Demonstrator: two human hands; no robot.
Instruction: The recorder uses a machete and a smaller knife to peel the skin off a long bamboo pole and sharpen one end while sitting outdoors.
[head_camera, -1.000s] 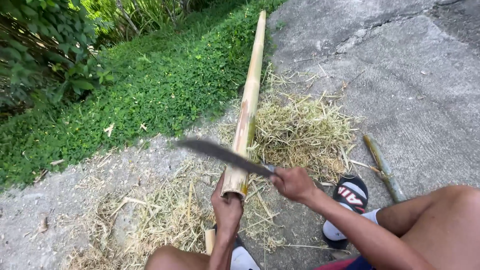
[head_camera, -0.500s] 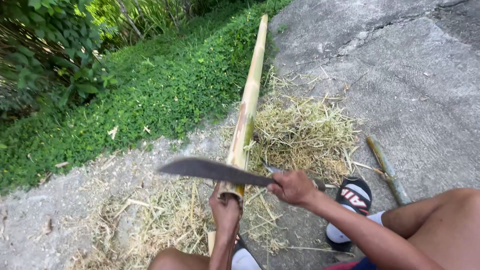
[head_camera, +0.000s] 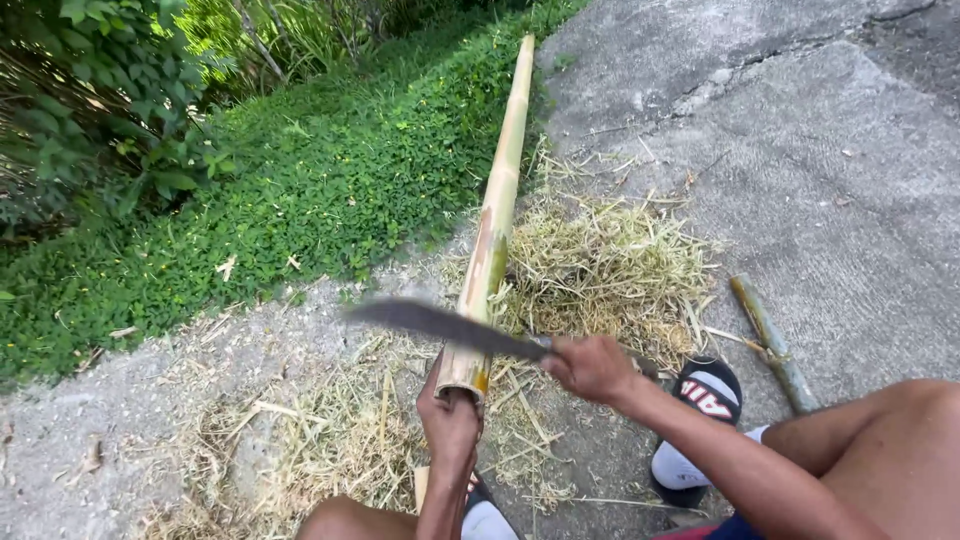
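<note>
- Left hand (head_camera: 450, 420) has its grip clamped round the near end of a long bamboo pole (head_camera: 497, 215), fingers wrapped just under the cut end.
- Right hand (head_camera: 592, 368) has its grip closed tight on the handle of a machete (head_camera: 440, 325), dark blade blurred and lying crosswise over the pole, right above the left hand's grip.
- Pole runs straight away from the grip, along the edge where grass (head_camera: 300, 190) meets concrete (head_camera: 800, 170).
- Pile of dry shavings (head_camera: 610, 265) sits just beyond the right-hand grip, more scattered left of the pole.
- Short bamboo piece (head_camera: 765, 340) lies off to the right, past a sandal (head_camera: 705, 395).
</note>
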